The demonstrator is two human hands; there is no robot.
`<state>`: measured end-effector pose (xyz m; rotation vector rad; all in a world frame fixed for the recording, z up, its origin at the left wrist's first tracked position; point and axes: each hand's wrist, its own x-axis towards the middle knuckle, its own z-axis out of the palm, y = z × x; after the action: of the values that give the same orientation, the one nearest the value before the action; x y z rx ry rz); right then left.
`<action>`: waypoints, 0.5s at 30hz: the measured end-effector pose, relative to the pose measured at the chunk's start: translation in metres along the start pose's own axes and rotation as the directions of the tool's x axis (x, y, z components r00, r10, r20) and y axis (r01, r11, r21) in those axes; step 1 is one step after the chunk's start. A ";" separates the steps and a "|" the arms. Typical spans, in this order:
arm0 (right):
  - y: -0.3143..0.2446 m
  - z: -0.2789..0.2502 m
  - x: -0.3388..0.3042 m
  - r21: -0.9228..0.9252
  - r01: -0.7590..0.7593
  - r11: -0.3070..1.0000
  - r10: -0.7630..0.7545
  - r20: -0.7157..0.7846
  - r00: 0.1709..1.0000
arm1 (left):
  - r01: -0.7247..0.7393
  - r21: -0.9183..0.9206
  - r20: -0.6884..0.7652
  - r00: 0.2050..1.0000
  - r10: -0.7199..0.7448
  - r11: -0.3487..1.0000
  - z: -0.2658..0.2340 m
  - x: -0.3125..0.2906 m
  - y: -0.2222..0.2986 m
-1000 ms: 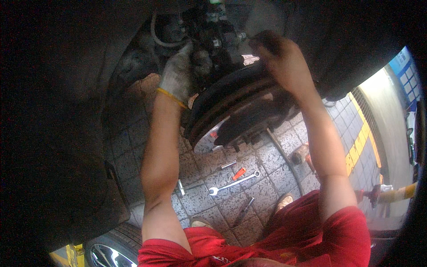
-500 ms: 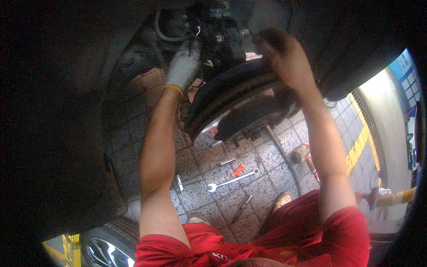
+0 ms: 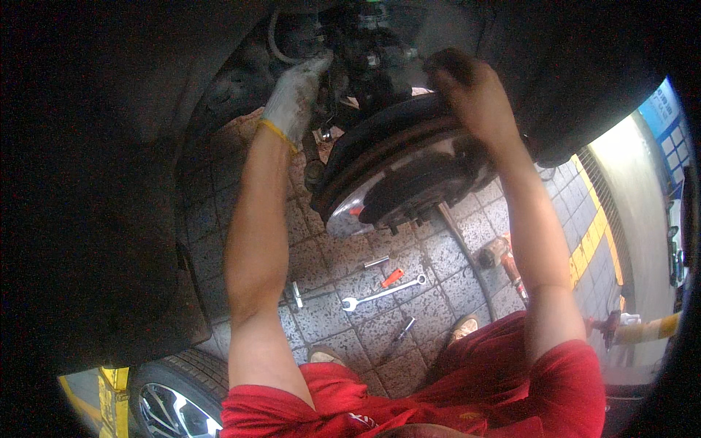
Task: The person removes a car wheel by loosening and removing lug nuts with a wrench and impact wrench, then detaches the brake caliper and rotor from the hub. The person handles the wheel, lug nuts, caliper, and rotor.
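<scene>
My left hand, in a white knit glove with a yellow cuff, reaches up among the dark suspension parts. Its fingers are drawn together beside the strut; what they grip is lost in the dark. A small shiny metal piece shows just below the glove. Bare and blurred, my right hand is raised above the right side of the brake disc. Its fingers curl inward in deep shadow, and anything inside them cannot be made out.
On the tiled floor lie a combination wrench, an orange-handled tool, and several metal sockets or bars, one a silver cylinder. An orange power tool lies right, near a dark hose. A wheel and yellow post stand lower left.
My left hand has shifted slightly up and tilted; the thin bright hook above its fingers no longer shows. The disc appears slightly lower right. My right hand stays nearly in place.
</scene>
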<state>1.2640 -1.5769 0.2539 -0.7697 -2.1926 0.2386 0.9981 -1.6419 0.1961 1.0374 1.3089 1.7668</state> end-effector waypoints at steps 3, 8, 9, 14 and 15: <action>-0.001 0.001 0.000 0.022 0.002 1.000 -0.002 -0.006 1.000 | 0.121 -0.117 0.029 0.993 -0.118 0.986 0.005 0.003 0.008; 0.001 0.002 0.000 -0.027 0.027 0.999 -0.027 -0.031 0.999 | 0.205 -0.167 0.035 0.979 -0.202 0.964 0.005 0.007 0.012; 0.001 0.001 0.000 -0.012 0.039 0.999 -0.039 -0.025 0.999 | 0.216 -0.168 0.035 0.976 -0.213 0.962 0.004 0.008 0.009; -0.002 0.000 -0.003 -0.048 0.010 0.999 -0.012 -0.033 0.999 | -0.057 0.413 0.076 0.997 0.028 0.909 -0.015 0.020 -0.033; -0.002 0.000 -0.003 -0.022 0.024 0.999 -0.024 -0.034 0.999 | -0.303 0.674 0.161 0.950 0.266 0.673 -0.017 0.025 -0.045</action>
<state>1.2646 -1.5808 0.2531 -0.7536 -2.1739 0.1884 0.9750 -1.6161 0.1546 1.7722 1.9344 1.4368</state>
